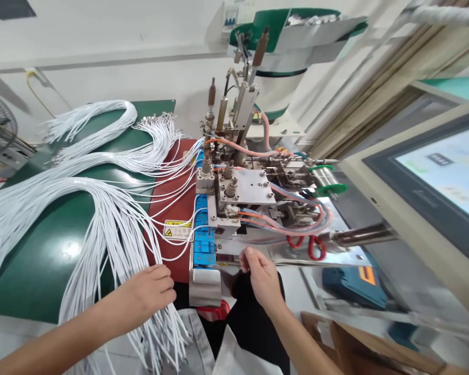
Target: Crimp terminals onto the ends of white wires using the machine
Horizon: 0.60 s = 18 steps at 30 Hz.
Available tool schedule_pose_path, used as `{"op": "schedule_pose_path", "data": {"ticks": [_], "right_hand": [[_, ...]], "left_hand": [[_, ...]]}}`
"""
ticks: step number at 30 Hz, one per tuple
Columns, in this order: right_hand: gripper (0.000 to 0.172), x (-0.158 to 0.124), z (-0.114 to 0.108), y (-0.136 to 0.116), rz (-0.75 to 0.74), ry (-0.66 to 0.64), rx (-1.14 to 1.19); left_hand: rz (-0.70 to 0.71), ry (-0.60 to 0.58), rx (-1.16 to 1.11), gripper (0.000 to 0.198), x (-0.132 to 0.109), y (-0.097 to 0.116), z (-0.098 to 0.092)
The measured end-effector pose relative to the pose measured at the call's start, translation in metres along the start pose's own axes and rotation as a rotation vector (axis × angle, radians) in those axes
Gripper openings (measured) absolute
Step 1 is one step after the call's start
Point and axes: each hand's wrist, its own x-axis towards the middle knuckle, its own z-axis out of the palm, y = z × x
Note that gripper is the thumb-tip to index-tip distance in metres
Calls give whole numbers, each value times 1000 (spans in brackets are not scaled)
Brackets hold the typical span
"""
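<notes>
My left hand (150,294) lies over the near end of a thick bundle of white cables (113,224), its fingers curled on the strands. How many strands it grips is hidden. My right hand (262,278) is raised just right of the blue cable holders (204,250), thumb and fingertips drawn together. Whatever may be between those fingertips is too small to make out. Single white cables run from the bundles across a red plate (175,200) into the row of blue holders on the machine (246,185). A bent metal guide (205,286) forms the near end of that row.
A green table (35,260) carries more white cable bundles (97,117). A touchscreen (445,161) juts in at right on a metal arm. Behind the machine stands a green-lined feeder bowl (320,36). A solder wire spool (326,181) and red-handled scissors (316,248) sit at the machine's right.
</notes>
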Motion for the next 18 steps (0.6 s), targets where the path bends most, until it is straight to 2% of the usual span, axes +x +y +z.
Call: {"op": "schedule_pose_path", "data": {"ticks": [3, 5, 8, 11, 14, 18], "right_hand": [[42, -2, -8, 6, -9, 6, -46], [42, -3, -11, 9, -9, 4, -69], [42, -3, -8, 11, 6, 0, -66], [42, -5, -3, 8, 28, -16, -63], [42, -7, -3, 3, 28, -39, -87], [42, -7, -8, 2, 17, -21, -115]], "left_hand": [[-60, -116, -11, 11, -17, 3, -11], [-103, -148, -42, 7, -23, 5, -14], [-115, -124, -129, 14, -17, 9, -11], [-14, -74, -259, 21, 3, 15, -1], [47, -56, -218, 19, 14, 19, 8], [-38, -73, -101, 10, 8, 18, 2]]}}
